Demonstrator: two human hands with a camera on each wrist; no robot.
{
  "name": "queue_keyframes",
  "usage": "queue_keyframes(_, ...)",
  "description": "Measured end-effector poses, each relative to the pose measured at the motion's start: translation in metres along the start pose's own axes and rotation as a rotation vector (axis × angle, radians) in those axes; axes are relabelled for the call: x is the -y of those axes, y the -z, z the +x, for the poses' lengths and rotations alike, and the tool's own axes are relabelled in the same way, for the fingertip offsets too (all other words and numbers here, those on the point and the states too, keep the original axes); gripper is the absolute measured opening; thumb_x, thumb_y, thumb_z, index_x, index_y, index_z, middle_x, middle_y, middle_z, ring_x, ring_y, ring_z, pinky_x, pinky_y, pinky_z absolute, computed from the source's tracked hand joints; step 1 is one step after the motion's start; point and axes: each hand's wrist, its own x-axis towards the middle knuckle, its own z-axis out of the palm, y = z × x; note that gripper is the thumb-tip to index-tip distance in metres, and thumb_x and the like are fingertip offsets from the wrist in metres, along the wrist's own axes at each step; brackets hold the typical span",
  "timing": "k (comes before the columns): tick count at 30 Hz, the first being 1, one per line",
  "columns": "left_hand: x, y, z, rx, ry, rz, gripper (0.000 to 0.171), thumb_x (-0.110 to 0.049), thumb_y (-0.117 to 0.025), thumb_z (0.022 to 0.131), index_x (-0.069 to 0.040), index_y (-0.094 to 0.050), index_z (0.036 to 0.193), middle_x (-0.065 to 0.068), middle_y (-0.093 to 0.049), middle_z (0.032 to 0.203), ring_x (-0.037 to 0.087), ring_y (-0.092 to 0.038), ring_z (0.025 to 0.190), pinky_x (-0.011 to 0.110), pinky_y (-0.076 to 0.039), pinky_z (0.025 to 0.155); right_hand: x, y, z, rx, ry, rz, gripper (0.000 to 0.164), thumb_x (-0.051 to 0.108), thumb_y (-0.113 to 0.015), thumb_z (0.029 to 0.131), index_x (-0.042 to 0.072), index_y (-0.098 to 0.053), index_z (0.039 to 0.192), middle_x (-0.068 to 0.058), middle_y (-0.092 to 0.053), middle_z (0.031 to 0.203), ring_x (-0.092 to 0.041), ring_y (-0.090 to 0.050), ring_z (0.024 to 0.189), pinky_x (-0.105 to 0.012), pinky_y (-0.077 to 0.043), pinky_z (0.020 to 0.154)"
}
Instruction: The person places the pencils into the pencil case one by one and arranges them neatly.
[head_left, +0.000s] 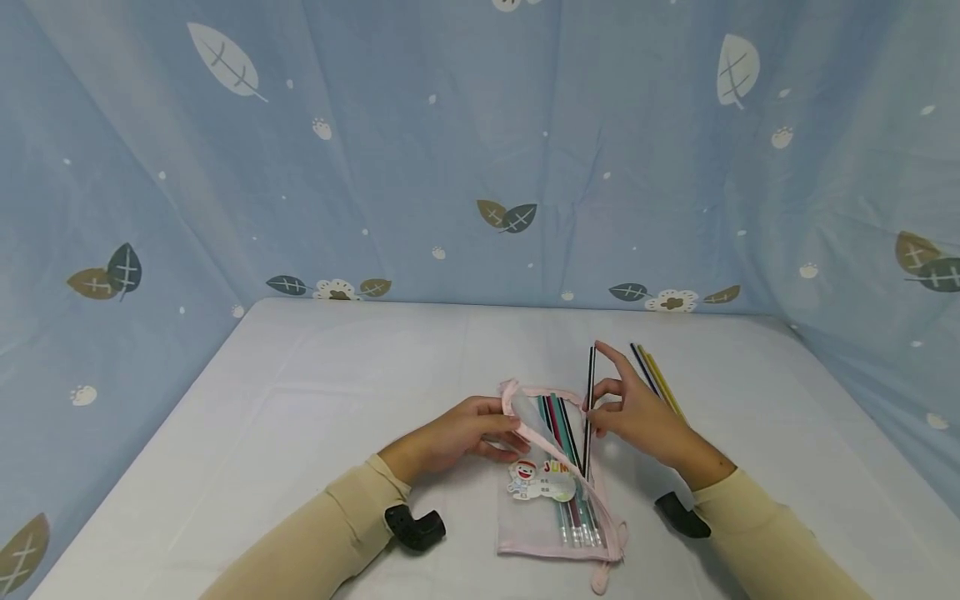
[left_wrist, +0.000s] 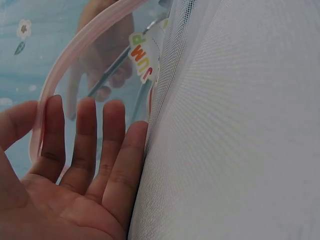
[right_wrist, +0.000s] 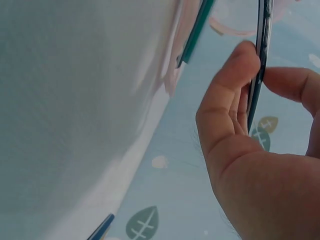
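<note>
A see-through mesh pencil pouch point(head_left: 517, 532) with pink trim and a "JUMP" cartoon label lies on the table. My left hand point(head_left: 465, 433) pinches the pink edge of its opening between thumb and forefinger; in the left wrist view the other fingers of that hand point(left_wrist: 80, 185) lie behind the clear side. Several teal, dark red and black pencils point(head_left: 557, 421) are inside the pouch. At the right of the opening, my right hand point(head_left: 641, 421) pinches a dark pencil point(head_left: 591, 375) with pale stripes, tilted nearly upright, its lower part within the pouch outline. The right wrist view shows thumb and fingers on this pencil point(right_wrist: 264, 30).
Several loose pencils point(head_left: 654, 371), blue and yellow, lie beyond the right hand and are partly hidden by it. A white cloth covers the table point(head_left: 360, 367). A blue leaf-print curtain point(head_left: 420, 150) stands behind it and along the sides.
</note>
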Motion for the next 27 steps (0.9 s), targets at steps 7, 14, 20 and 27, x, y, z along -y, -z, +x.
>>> queue_keyframes(7,-0.0025,-0.0019,-0.0014,-0.001,0.004,0.011,0.018,-0.015,-0.054,0.101,0.0,-0.061,0.108,0.008,-0.074,0.101,0.015,-0.071,0.094,0.041,-0.061,0.093,-0.0027,-0.0019,0.0004,0.067,-0.046,-0.008,0.098,0.004,-0.069,0.089,0.023,-0.004,0.16,-0.016,-0.056,0.106,-0.025,-0.07,0.077,-0.034,-0.057,0.072)
queue_keyframes(14,-0.0029,-0.0027,-0.0014,-0.014,0.005,-0.003,0.015,-0.012,-0.054,0.101,0.0,-0.062,0.106,0.009,-0.073,0.1,0.016,-0.07,0.094,0.041,-0.061,0.093,-0.0033,-0.0028,0.001,0.133,-0.053,-0.01,0.097,0.006,-0.069,0.089,0.022,-0.005,0.16,-0.016,-0.055,0.104,-0.025,-0.069,0.07,-0.035,-0.053,0.075)
queue_keyframes(20,-0.0036,-0.0039,-0.0021,-0.012,0.003,0.001,0.015,-0.011,-0.054,0.102,0.001,-0.061,0.107,0.01,-0.072,0.102,0.017,-0.07,0.097,0.042,-0.06,0.095,-0.0061,-0.0021,0.0008,0.184,-0.073,0.027,0.097,0.006,-0.07,0.089,0.018,-0.006,0.16,-0.016,-0.052,0.104,-0.028,-0.07,0.068,-0.038,-0.058,0.077)
queue_keyframes(27,-0.0045,-0.0041,-0.0025,-0.016,0.007,0.014,0.018,-0.01,-0.053,0.103,0.005,-0.06,0.11,0.015,-0.072,0.105,0.018,-0.07,0.099,0.043,-0.06,0.096,-0.0102,-0.0006,0.0017,0.231,-0.061,0.071,0.096,0.008,-0.071,0.09,0.016,-0.005,0.16,-0.017,-0.05,0.104,-0.027,-0.07,0.07,-0.042,-0.063,0.07)
